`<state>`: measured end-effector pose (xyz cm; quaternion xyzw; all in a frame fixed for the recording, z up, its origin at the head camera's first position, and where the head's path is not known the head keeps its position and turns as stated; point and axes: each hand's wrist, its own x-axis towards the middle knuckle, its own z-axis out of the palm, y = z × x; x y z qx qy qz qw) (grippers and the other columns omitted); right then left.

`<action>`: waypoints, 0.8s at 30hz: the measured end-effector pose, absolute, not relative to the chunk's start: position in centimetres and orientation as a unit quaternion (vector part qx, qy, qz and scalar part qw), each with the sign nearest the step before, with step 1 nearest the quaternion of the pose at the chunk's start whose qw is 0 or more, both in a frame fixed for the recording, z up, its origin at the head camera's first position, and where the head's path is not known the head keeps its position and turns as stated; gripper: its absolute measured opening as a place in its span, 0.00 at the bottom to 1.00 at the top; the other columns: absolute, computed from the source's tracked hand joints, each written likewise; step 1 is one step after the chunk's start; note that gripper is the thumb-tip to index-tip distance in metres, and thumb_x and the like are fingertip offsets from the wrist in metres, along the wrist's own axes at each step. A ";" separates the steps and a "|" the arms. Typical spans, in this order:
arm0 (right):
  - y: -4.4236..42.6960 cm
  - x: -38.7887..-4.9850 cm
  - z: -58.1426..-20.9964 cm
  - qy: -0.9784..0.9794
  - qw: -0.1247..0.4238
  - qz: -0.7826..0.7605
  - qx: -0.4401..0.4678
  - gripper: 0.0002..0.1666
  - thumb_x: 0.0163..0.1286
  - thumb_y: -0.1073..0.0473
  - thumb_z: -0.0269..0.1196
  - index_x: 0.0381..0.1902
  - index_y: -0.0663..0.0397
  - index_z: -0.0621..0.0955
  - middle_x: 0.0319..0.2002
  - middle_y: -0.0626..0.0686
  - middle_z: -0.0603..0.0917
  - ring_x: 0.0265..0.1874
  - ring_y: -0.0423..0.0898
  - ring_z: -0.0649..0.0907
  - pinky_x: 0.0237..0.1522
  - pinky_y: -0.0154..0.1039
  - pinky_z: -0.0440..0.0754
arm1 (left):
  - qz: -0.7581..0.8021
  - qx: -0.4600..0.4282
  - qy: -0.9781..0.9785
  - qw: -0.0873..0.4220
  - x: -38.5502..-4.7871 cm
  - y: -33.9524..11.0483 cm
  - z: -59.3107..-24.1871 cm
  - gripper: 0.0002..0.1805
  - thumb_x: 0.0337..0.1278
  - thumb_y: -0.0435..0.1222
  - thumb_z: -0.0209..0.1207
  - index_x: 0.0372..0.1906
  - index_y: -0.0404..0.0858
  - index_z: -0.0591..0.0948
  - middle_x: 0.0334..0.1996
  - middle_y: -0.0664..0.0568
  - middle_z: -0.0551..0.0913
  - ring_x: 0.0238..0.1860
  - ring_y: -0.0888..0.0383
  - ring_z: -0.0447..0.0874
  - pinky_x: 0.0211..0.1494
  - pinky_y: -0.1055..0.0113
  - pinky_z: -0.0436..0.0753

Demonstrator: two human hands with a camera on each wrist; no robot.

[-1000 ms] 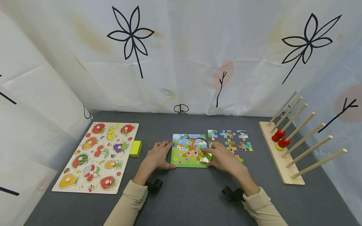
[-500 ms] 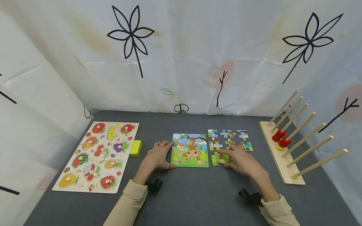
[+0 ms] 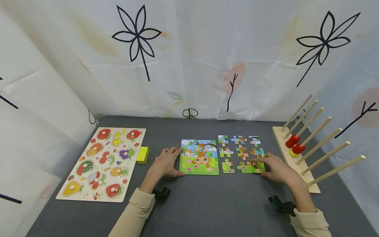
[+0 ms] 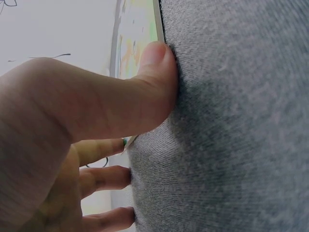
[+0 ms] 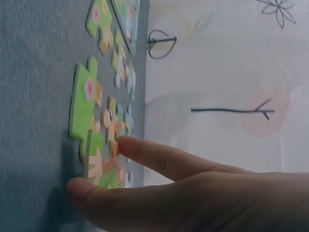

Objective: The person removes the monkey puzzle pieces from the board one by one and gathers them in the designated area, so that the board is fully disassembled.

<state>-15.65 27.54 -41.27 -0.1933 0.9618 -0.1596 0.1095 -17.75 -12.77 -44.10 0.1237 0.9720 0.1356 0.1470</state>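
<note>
A puzzle board (image 3: 199, 158) with a monkey picture lies mid-table in the head view. My left hand (image 3: 166, 163) rests on the table at its left side, and the thumb (image 4: 157, 72) touches the board's edge in the left wrist view. Right of the board, loose jigsaw pieces (image 3: 226, 152) lie in rows. My right hand (image 3: 281, 171) pinches a green puzzle piece (image 5: 99, 157) between thumb and index finger, at the lower right of those rows. In the right wrist view it overlaps a neighbouring flower piece (image 5: 83, 104).
A fruit peg board (image 3: 97, 164) lies at the left, with a yellow block (image 3: 142, 155) beside it. Over on the right stands a wooden peg rack (image 3: 296, 164) with red and yellow beads (image 3: 292, 141), close to my right hand. A white curtain (image 3: 189, 59) hangs behind the table.
My right hand has moved right, from the puzzle board's right edge past the lower row of pieces to its right end, carrying the puzzle piece. My left hand has stayed put.
</note>
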 end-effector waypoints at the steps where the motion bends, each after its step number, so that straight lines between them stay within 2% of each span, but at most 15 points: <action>1: 27.9 -15.7 -41.2 0.962 0.113 -0.160 -0.190 0.31 0.58 0.69 0.73 0.62 0.53 0.83 0.36 0.54 0.77 0.29 0.45 0.68 0.31 0.37 0.64 | 0.135 0.123 0.972 0.147 -17.8 -12.8 -44.1 0.54 0.47 0.55 0.76 0.78 0.44 0.65 0.75 0.41 0.68 0.76 0.33 0.62 0.66 0.30 0.74; 8: 29.4 -15.9 -41.3 0.963 0.148 -0.161 -0.161 0.36 0.59 0.69 0.72 0.66 0.59 0.79 0.39 0.60 0.77 0.29 0.46 0.69 0.30 0.37 0.67 | 0.132 0.126 0.973 0.144 -17.8 -12.8 -44.1 0.54 0.47 0.55 0.76 0.78 0.43 0.65 0.74 0.42 0.69 0.75 0.34 0.63 0.66 0.32 0.75; 12: 29.6 -16.0 -41.5 0.963 0.155 -0.160 -0.154 0.37 0.60 0.66 0.73 0.68 0.62 0.76 0.42 0.62 0.78 0.32 0.46 0.72 0.32 0.38 0.69 | 0.134 0.125 0.972 0.147 -17.8 -12.7 -44.1 0.54 0.47 0.55 0.76 0.78 0.43 0.65 0.74 0.42 0.69 0.76 0.34 0.63 0.66 0.31 0.75; 16: 29.4 -16.0 -41.7 0.963 0.146 -0.163 -0.158 0.34 0.62 0.60 0.73 0.66 0.61 0.78 0.42 0.61 0.79 0.33 0.47 0.72 0.33 0.39 0.69 | 0.134 0.123 0.972 0.148 -17.8 -12.7 -44.1 0.54 0.47 0.55 0.76 0.78 0.44 0.65 0.75 0.42 0.69 0.76 0.34 0.62 0.66 0.31 0.74; 24: 29.0 -15.9 -42.1 0.966 0.125 -0.160 -0.159 0.27 0.65 0.61 0.71 0.61 0.61 0.82 0.38 0.58 0.78 0.30 0.45 0.69 0.31 0.37 0.65 | 0.134 0.125 0.973 0.143 -17.7 -12.8 -44.1 0.54 0.47 0.55 0.76 0.78 0.43 0.65 0.74 0.41 0.69 0.75 0.34 0.63 0.65 0.31 0.75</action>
